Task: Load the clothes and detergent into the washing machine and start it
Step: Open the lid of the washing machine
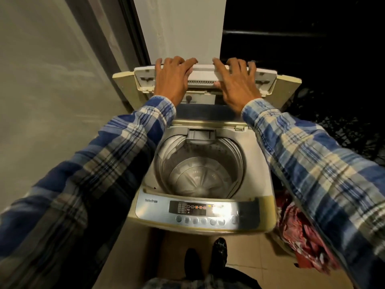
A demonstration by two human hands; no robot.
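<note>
A top-loading washing machine [258,167] stands in front of me with its folding lid [205,75] raised at the back. Its steel drum [200,176] shows no clothes inside. My left hand [173,80] lies on the lid's upper edge left of centre, fingers spread over it. My right hand [235,82] lies on the same edge right of centre, fingers spread, thumb under the lid's rim. A heap of red patterned clothes [300,232] sits low at the machine's right side, partly hidden by my right sleeve. No detergent is in view.
The control panel [195,211] with a lit display and a row of round buttons runs along the machine's front edge. A grey wall [45,90] stands close on the left. A white pillar [183,28] rises behind the lid. My feet [208,257] stand on the tiled floor.
</note>
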